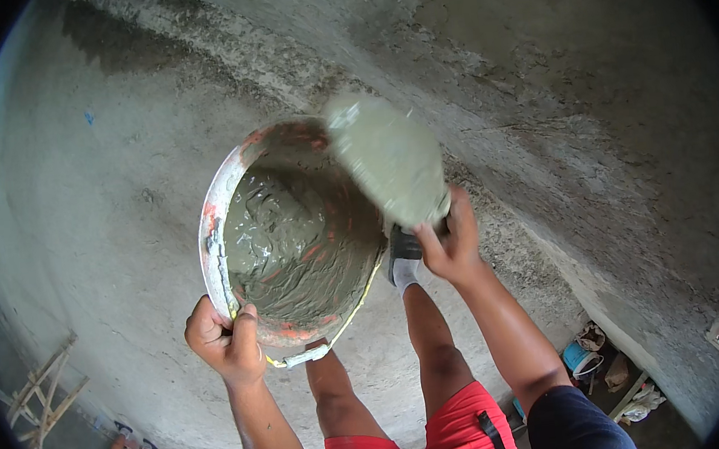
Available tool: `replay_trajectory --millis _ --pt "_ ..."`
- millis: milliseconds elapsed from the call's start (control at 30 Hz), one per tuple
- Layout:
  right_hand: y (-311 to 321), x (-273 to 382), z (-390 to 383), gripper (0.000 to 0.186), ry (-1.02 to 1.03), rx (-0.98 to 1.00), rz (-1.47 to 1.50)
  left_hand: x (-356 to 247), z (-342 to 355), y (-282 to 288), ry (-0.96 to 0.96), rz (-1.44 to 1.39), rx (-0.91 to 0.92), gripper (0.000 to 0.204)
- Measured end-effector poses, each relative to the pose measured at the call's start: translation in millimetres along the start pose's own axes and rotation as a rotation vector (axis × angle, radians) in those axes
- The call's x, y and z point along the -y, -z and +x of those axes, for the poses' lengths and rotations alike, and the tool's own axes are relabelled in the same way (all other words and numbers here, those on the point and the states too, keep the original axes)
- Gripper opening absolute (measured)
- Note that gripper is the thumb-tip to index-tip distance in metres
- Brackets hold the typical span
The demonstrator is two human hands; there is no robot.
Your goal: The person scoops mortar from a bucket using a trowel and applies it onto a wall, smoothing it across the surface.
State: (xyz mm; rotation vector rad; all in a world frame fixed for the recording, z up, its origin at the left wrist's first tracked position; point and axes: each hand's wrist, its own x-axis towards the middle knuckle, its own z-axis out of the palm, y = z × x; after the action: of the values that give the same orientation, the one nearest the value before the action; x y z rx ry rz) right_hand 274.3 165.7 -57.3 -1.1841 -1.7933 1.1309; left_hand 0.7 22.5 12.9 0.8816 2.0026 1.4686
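The left hand (228, 340) grips a bucket (210, 237) of grey mortar (278, 223); the right hand (455, 246) holds a coated flat tool (390, 160).

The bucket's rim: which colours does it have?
The bucket's rim is whitish with orange-red patches and grey smears, best seen in the head view.

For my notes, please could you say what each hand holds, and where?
Left hand: bucket, by its rim. Right hand: grey tool, by its near end.

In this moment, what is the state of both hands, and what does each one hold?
Left hand: closed, holding the bucket by its rim.
Right hand: closed, holding a flat tool coated with wet grey mix.
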Motion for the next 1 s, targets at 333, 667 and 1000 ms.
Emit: replay_trajectory --millis 333,667,1000 --pt "-58.7 -76.1 113.2 0.03 0.192 -0.37 0.034 23.1 -16.6 38.7 0.151 0.187 0.149 0.007" --pt "-98.0 -127.4 164.4 0.033 0.112 -0.41 0.182 35.3 -23.9 43.8 0.224 0.306 0.104 0.031" --pt "-92.7 -165.6 141.9 0.032 -0.07 -0.432 0.039 39.7 -20.1 44.5 0.205 0.331 0.121 0.029"
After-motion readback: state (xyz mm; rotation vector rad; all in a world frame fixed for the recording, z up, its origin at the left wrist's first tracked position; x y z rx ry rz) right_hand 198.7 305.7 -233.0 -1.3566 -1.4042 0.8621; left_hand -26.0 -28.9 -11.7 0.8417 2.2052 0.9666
